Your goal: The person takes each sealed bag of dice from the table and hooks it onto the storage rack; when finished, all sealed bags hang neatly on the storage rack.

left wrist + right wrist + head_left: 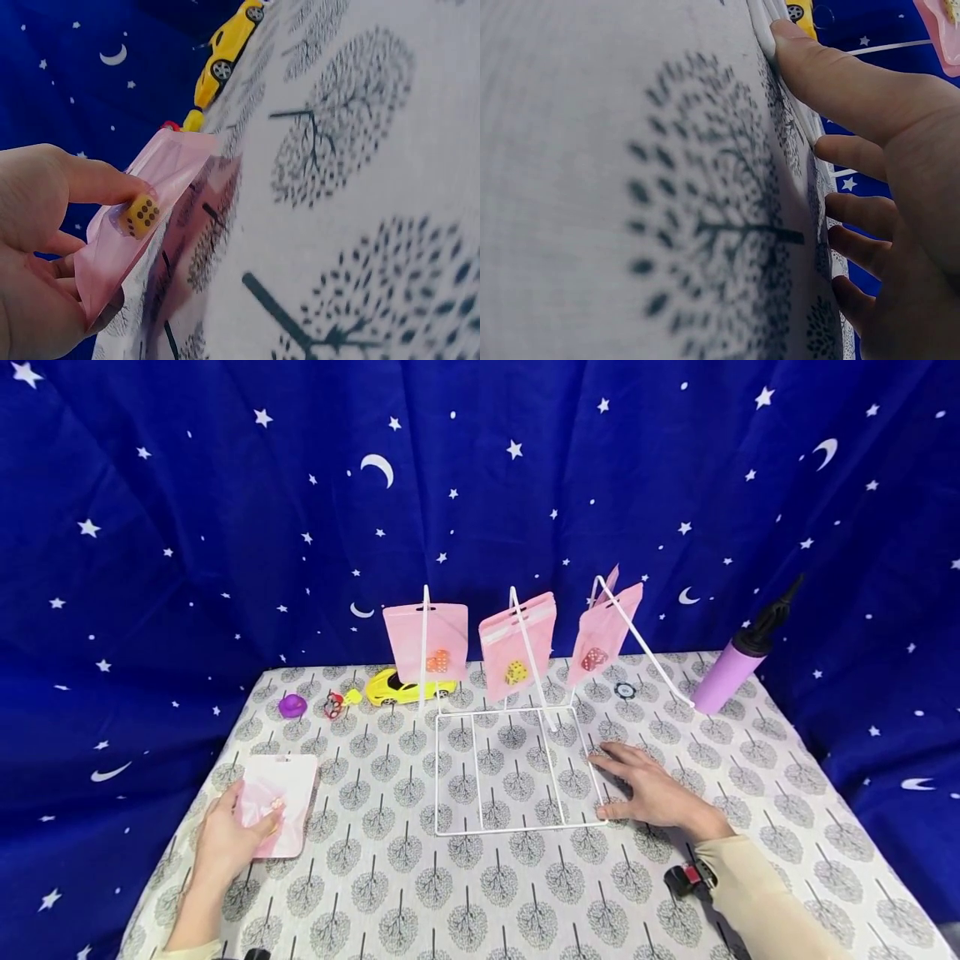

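At the left of the head view my left hand (223,837) pinches a pink zip bag (294,781), thumb on its front and fingers behind. In the left wrist view a yellow die (141,215) shows inside it, beside the thumb. A white wire display rack (517,830) stands mid-table. My right hand (651,789) rests at the right side of its base, fingers extended and spread, thumb at the near corner. From the rack's hooks hang pink bags with dice: an orange-dice bag (405,639), a yellow-dice bag (495,652) and a red-dice bag (611,627).
A yellow toy car (401,690) stands behind the rack's left side. Left of it lie a small red and yellow item (341,702) and a purple object (292,706). A purple hand pump (723,677) stands at right, near a small dark disc (625,691). A blue curtain (480,468) hangs behind.
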Demonstrator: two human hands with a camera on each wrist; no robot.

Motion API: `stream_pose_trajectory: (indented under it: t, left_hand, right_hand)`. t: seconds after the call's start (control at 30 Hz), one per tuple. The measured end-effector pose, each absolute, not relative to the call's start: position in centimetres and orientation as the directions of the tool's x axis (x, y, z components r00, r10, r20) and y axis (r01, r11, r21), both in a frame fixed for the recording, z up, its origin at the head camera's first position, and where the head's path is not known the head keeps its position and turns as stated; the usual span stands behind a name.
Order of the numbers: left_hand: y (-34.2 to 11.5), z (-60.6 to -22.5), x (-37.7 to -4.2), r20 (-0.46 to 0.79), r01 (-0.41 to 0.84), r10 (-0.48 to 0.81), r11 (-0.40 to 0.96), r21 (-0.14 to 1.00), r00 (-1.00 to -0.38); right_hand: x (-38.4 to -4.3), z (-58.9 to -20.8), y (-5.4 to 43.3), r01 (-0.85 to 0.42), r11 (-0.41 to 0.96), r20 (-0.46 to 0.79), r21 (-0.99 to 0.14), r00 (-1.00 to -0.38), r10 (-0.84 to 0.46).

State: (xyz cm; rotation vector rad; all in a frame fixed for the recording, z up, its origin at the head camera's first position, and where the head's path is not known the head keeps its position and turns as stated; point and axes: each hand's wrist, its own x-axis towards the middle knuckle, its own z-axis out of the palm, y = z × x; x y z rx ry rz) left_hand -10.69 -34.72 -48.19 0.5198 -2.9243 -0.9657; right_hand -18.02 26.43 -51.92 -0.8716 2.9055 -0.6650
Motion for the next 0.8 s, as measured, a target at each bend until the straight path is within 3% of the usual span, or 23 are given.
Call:
stream_pose_trajectory:
  t: [0.8]
  left_hand:
    - [-26.2, -43.1, -7.3, 0.164, -0.083, -0.272, 0.71, 0.699, -0.948]
  right_hand:
    - [-18.1, -52.1, 26.5, -0.514, 0.753, 0.077, -0.411, -0.843, -0.533]
